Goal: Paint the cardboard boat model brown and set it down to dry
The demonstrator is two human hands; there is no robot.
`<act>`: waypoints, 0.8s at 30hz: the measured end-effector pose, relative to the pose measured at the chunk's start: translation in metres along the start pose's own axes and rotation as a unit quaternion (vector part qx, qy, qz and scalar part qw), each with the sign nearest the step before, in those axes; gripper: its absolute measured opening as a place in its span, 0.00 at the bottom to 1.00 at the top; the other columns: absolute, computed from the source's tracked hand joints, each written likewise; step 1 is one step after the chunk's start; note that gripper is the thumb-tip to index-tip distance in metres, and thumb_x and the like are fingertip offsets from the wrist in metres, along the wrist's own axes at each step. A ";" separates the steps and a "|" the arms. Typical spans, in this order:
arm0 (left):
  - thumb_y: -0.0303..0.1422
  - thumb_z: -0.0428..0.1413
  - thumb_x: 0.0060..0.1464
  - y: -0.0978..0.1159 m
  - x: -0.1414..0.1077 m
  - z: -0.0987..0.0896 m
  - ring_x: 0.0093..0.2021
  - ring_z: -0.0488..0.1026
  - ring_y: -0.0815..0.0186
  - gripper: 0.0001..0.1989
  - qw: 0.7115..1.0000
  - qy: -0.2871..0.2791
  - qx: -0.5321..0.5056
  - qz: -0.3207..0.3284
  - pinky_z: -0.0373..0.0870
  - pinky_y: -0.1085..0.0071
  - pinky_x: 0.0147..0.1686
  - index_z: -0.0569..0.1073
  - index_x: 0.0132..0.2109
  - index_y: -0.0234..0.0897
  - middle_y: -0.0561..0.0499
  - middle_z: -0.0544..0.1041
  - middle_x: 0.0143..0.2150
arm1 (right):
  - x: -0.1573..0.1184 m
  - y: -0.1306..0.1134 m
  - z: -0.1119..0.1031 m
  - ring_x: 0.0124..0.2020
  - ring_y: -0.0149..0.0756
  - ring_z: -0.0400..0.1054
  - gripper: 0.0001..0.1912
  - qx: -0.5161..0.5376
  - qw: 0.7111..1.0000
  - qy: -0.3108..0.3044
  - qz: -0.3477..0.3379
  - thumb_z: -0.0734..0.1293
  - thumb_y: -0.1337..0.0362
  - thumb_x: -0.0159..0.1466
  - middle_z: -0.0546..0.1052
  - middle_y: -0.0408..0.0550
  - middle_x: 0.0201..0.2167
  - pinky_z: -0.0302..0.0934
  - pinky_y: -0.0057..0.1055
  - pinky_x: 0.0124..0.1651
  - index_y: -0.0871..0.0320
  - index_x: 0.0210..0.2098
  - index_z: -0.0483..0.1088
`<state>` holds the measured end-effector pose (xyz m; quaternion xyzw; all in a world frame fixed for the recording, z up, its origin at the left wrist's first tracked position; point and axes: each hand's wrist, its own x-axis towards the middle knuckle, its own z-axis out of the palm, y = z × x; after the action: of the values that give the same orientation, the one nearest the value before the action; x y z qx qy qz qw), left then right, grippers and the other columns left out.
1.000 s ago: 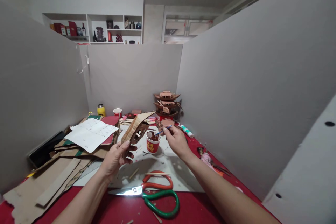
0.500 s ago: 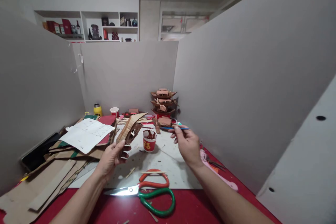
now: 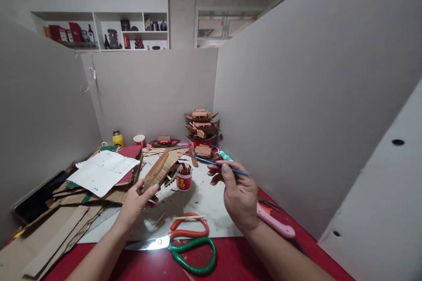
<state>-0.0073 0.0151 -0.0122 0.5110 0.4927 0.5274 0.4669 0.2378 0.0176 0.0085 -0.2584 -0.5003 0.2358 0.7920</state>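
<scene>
My left hand (image 3: 136, 199) grips one end of a brown cardboard model boat (image 3: 161, 170), tilted with its pointed tip up and to the right. Between the thumb and fingers of my right hand (image 3: 239, 193) is a thin blue paintbrush (image 3: 227, 168). The brush's tip points left, close to the boat's pointed end; whether it touches cannot be made out. Behind and below the boat stands a red paper cup (image 3: 184, 180) with dark brown paint smeared inside its white rim, partly hidden by the boat.
Scissors (image 3: 171, 240) with one orange and one green handle lie at the front edge. Finished-looking boats (image 3: 200, 125) are stacked at the back. Cardboard sheets (image 3: 66, 224) and a white paper drawing (image 3: 103, 171) lie left. A pink-handled tool (image 3: 277, 224) is at right.
The boat has turned in my left hand, showing more of its brown-painted side. My right hand has moved slightly down and right, the brush now slanting. The whole view has shifted a little.
</scene>
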 end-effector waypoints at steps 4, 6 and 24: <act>0.51 0.65 0.43 -0.001 0.000 0.002 0.32 0.73 0.64 0.33 1.000 0.004 0.025 0.008 0.72 0.68 0.30 0.72 0.50 0.33 0.44 0.79 0.41 | -0.003 -0.004 0.001 0.25 0.30 0.74 0.09 -0.017 1.000 -0.016 -0.002 0.68 0.57 0.66 0.82 0.45 0.29 0.69 0.24 0.25 0.54 0.38 0.76; 0.51 0.65 0.43 -0.001 0.000 0.003 0.32 0.73 0.64 0.35 0.999 0.008 0.034 0.010 0.72 0.68 0.30 0.71 0.51 0.32 0.44 0.79 0.40 | -0.005 -0.006 0.002 0.24 0.29 0.73 0.08 -0.021 0.999 -0.024 -0.007 0.67 0.57 0.67 0.82 0.45 0.30 0.70 0.24 0.25 0.54 0.38 0.76; 0.49 0.66 0.44 0.002 -0.002 0.001 0.32 0.73 0.64 0.30 1.000 0.014 0.006 0.023 0.72 0.69 0.30 0.72 0.48 0.33 0.47 0.78 0.37 | 0.002 -0.001 -0.003 0.29 0.33 0.76 0.08 -0.064 0.997 0.002 -0.036 0.67 0.57 0.67 0.82 0.46 0.31 0.71 0.26 0.27 0.54 0.39 0.75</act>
<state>-0.0065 0.0133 -0.0108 0.5175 0.4902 0.5421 0.4449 0.2416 0.0174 0.0093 -0.2911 -0.5213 0.1742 0.7831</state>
